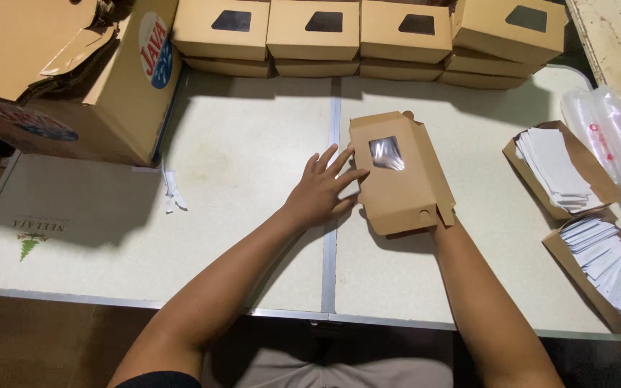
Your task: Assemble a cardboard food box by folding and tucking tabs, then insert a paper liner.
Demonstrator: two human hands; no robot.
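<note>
Kraft box [401, 188], window up, lies mid-table [253, 187]. Left hand [321, 190], fingers spread, presses its left wall, steadying it. Right hand is hidden under the box; its grip cannot be told.

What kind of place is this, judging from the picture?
Probably a small packing workspace: stacked kraft window boxes at the back of a folding table, trays of white paper sachets, and a large corrugated carton.

Left hand [319, 192] rests against the box [399, 179]; stacked boxes [368, 36] sit beyond it, a carton [73, 79] far left, card trays [583, 208] off right.
</note>
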